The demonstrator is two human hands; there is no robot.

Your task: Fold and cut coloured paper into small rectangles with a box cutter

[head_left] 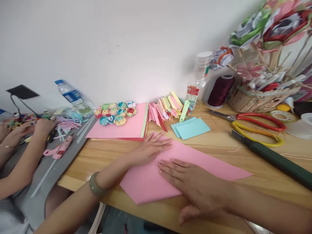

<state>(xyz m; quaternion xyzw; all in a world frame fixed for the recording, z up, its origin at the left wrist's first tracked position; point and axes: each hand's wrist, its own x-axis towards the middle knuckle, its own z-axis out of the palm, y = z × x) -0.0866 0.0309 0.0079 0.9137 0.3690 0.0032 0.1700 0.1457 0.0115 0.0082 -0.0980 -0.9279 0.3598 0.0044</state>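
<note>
A large sheet of pink paper (pixel 146 187), with a pointed corner reaching to the right, lies on the wooden table in front of me. My left hand (pixel 149 148) rests flat across its upper left part, fingers spread, a ring on one finger. Lower and to the right, my right hand (pixel 192 182) presses on the same sheet with its fingers stretched out and its thumb near the table's front edge. Neither hand grips anything. Just beyond the sheet are light blue paper slips (pixel 193 128) and a bundle of folded coloured strips (pixel 170 107).
Paper flowers (pixel 117 112) sit on a paper stack (pixel 117 131). To the right lie scissors (pixel 258 121), a dark green-handled tool (pixel 275 156), a thread spool (pixel 220 91) and a bottle (pixel 197 81). At left, another person's hands (pixel 44 126) work near a pink glue gun (pixel 59 148).
</note>
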